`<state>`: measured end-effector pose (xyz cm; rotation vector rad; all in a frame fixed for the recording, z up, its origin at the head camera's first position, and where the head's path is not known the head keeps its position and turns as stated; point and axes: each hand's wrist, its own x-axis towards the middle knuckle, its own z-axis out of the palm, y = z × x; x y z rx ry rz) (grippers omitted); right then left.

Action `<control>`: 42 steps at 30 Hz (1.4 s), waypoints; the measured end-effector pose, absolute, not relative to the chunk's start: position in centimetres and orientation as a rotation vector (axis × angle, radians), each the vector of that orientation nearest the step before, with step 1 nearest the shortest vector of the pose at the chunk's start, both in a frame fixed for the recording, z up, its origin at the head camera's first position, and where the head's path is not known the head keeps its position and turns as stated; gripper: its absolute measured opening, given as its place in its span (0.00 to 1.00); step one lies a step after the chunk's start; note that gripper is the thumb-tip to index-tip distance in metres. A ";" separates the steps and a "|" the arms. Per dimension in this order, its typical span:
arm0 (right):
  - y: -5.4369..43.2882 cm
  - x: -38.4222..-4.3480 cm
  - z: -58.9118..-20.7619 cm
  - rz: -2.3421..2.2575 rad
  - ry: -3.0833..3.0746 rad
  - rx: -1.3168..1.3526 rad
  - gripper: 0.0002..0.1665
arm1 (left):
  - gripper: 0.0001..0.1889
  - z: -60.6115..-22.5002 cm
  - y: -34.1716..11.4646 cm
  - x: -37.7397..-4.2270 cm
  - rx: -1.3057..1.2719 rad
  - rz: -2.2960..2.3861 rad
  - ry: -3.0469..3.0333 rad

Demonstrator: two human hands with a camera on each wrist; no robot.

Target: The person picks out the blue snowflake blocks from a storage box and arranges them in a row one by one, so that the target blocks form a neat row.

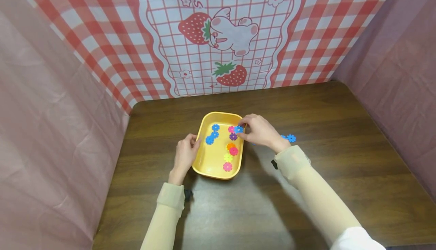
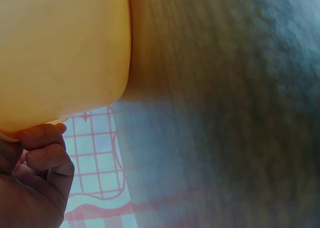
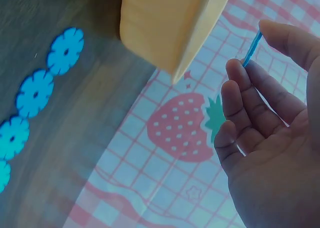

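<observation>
A yellow plastic tray (image 1: pixel 204 163) stands on the table, and my left hand (image 1: pixel 185 153) grips its left rim. The left wrist view has the fingers curled at the edge of the tray (image 2: pixel 65 53). Over the tray's right side, my right hand (image 1: pixel 260 130) pinches a blue snowflake disc (image 1: pixel 239 129). Seen edge-on in the right wrist view, this blue disc (image 3: pixel 253 48) sits between thumb and fingertips. Inside the tray lie blue discs (image 1: pixel 209 140) on the left, and pink (image 1: pixel 227 166), yellow (image 1: pixel 228 157), orange and purple (image 1: pixel 233 136) ones on the right.
Several blue discs (image 3: pixel 35 94) lie in a row on the wooden table (image 1: pixel 340 159) to the right of the tray, partly hidden by my right hand in the head view. A strawberry-print cloth (image 1: pixel 225 53) hangs behind the table; pink curtains (image 1: pixel 51 110) flank it.
</observation>
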<state>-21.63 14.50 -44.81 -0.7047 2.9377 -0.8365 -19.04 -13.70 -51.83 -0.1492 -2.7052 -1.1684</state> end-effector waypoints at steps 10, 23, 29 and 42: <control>17.1 -21.4 -44.7 -0.894 2.970 -0.665 0.18 | 0.11 -51.8 -13.8 -19.0 -0.127 -1.176 -2.727; 20.7 -21.3 -45.0 -0.907 3.024 -0.595 0.20 | 0.11 -51.9 -13.8 -19.0 -0.138 -1.182 -2.714; 22.5 -21.2 -45.4 -0.898 3.053 -0.554 0.20 | 0.11 -51.9 -13.8 -19.0 -0.134 -1.184 -2.717; 26.2 -20.6 -46.9 -0.887 3.061 -0.451 0.21 | 0.12 -51.8 -13.6 -18.9 -0.114 -1.177 -2.734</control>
